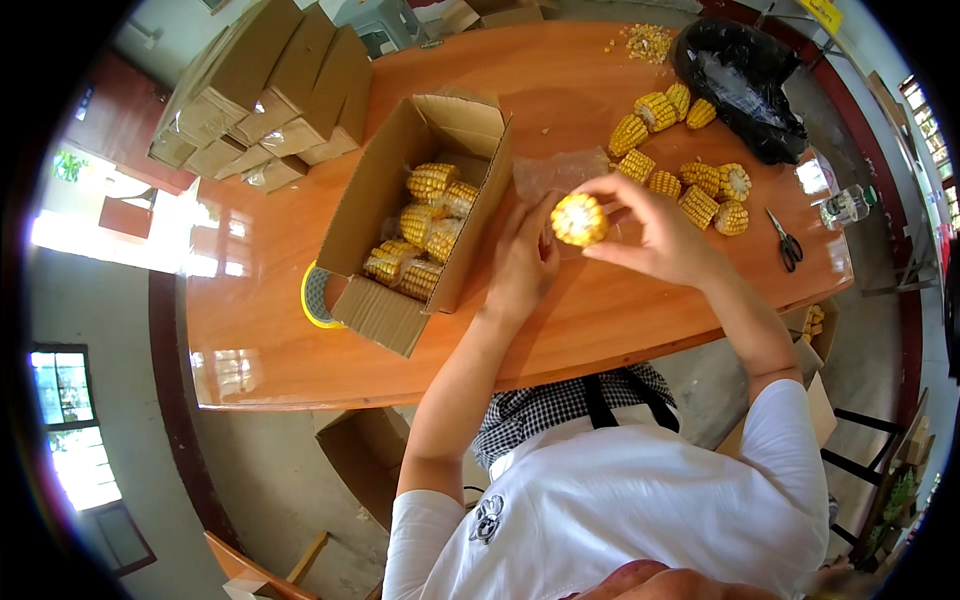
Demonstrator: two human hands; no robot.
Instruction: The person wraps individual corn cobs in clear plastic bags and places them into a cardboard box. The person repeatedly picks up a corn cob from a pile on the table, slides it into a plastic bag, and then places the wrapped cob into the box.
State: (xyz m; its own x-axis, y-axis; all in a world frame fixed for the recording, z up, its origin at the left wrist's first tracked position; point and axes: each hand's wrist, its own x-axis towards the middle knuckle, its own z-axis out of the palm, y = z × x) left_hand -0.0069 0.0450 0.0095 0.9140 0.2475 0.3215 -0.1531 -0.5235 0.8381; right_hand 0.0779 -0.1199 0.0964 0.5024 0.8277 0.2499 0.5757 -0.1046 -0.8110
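Between the thumb and fingers of my right hand [649, 232] is a cut piece of corn cob [579, 220], its cut end facing up. Beside it, my left hand [525, 259] has curled fingers and touches a clear plastic bag [559, 174]; its grip is partly hidden. To the left stands an open cardboard box [476, 247] holding several bagged corn pieces [420, 223]. Several loose corn pieces [699, 207] lie on the table to the right of my hands, and more [655, 112] lie farther back.
Scissors [789, 244] and a plastic bottle [847, 206] are at the right. A black plastic bag [739, 90] and loose kernels [646, 43] lie at the back. Stacked cardboard boxes [262, 82] stand back left; a tape roll [319, 296] lies by the open box on the wooden table [300, 367].
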